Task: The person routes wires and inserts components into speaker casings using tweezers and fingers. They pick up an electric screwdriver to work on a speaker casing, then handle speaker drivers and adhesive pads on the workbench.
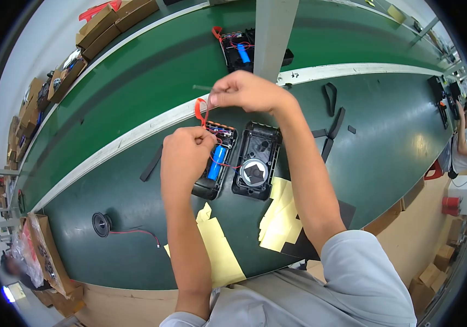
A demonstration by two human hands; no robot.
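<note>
My right hand (247,92) is raised above the far edge of the workbench, thumb and finger pinched on a thin strip (208,110) that hangs towards an open black housing (206,191). A thin pale end pokes out left of the fingers. My left hand (185,155) is closed at the housing's upper left, its fingertips pressed together near the wires; what they hold is hidden. Inside lie a blue cylindrical battery (217,162), red wires and a circuit board. A red-orange loop (199,110) sticks up at the top. Beside it lies the other housing half (263,143) with a round speaker (254,172).
A loose speaker (101,224) with a red lead lies at left. Yellow sheets (220,253) are near my body. Black strips (331,131) lie at right. Past the white rail (135,132) sits another open unit (239,52) by a post (275,38). Another person (465,141) is far right.
</note>
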